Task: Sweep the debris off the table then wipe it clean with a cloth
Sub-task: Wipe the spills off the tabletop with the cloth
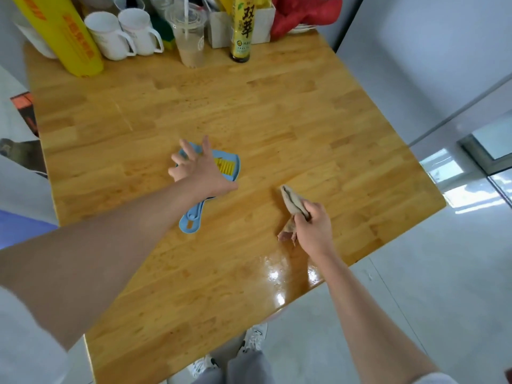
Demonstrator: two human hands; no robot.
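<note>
Right hand (313, 228) clenched round cloth (293, 202) for wiping the bench (277, 112), left hand (201, 167) spread, fingers apart, over dustpan (221, 170) beneath to shift it.

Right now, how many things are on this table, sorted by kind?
White mugs: 2
Plastic cup with straw: 1
Bottle: 1
Yellow box: 1
Blue dustpan set: 1
Cloth, gripped by the right hand: 1
Total: 7, not counting the partly hidden clutter at the back.
</note>
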